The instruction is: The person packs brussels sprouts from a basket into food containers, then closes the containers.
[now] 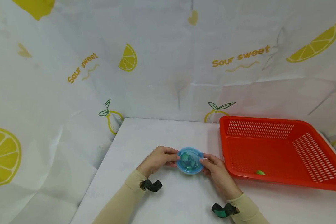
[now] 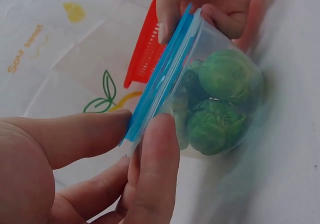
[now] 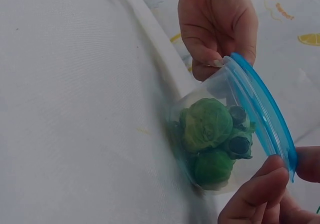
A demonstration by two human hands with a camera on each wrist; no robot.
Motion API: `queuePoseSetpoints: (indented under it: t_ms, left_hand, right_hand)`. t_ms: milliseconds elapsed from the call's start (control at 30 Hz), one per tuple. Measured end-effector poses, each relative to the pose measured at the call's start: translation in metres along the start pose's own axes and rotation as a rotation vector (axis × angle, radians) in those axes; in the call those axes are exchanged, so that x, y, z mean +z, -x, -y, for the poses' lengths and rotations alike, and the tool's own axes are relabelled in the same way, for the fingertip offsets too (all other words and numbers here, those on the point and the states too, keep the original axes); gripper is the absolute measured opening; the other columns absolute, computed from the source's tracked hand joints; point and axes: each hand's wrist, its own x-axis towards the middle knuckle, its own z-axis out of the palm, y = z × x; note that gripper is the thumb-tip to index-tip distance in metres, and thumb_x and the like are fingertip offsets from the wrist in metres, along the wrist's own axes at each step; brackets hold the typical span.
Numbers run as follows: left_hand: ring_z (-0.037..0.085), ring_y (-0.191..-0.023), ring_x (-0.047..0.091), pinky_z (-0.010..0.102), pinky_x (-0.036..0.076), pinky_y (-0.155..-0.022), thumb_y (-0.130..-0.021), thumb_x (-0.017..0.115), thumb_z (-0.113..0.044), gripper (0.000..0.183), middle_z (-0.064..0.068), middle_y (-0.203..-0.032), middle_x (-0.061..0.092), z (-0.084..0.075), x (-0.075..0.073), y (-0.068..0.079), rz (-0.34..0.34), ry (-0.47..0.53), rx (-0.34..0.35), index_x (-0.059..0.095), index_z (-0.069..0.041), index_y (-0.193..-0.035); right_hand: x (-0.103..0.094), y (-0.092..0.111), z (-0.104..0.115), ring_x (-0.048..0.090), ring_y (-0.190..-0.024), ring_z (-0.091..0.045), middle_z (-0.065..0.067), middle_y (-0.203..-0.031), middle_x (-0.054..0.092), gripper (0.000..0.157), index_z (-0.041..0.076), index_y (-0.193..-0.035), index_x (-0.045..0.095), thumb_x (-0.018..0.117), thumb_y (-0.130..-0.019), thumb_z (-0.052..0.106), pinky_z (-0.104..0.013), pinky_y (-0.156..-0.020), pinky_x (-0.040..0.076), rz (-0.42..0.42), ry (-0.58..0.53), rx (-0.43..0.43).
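A clear plastic container (image 2: 200,39) with a blue lid (image 1: 194,152) stands on the white table and holds several Brussels sprouts (image 3: 206,124). My left hand (image 1: 160,159) pinches its left edge, thumb on the lid and fingers under the container's rim. On the opposite side, my right hand (image 1: 217,170) grips the edge the same way, thumb above and fingertips below. Seen from both wrists, the lid lies over the rim all along the visible side. Whether it is fully snapped down I cannot tell.
A red plastic basket (image 1: 257,152) with slotted walls stands to the right, close to my right hand. Inside it lies a small green leaf piece (image 1: 260,172). White cloth (image 1: 162,77) printed with lemons hangs behind and to the left of the table (image 1: 145,130).
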Motion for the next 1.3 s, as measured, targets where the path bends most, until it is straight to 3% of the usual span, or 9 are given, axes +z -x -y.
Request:
queuePoseSetpoints:
  t_ms: [800, 1300]
  left_hand:
    - [0.012, -0.081, 0.072, 0.026, 0.067, -0.075, -0.100, 0.078, -0.013, 0.034, 0.007, -0.100, 0.077, -0.001, 0.003, -0.001, -0.063, 0.033, -0.028, 0.076, 0.004, -0.129]
    - [0.010, -0.073, 0.068, 0.022, 0.064, -0.068, -0.100, 0.075, -0.006, 0.029, 0.006, -0.090, 0.073, -0.001, 0.012, 0.000, -0.140, 0.011, 0.019, 0.076, 0.008, -0.126]
  right_hand:
    - [0.002, 0.001, -0.002, 0.057, -0.089, -0.018, 0.001, -0.096, 0.060, 0.045, 0.002, -0.153, 0.048, 0.057, -0.113, 0.019, -0.024, -0.078, 0.054, 0.013, -0.024, 0.004]
    - [0.003, 0.000, -0.003, 0.058, -0.088, -0.016, 0.001, -0.097, 0.060, 0.045, 0.001, -0.154, 0.047, 0.057, -0.113, 0.017, -0.023, -0.078, 0.054, 0.011, -0.026, -0.011]
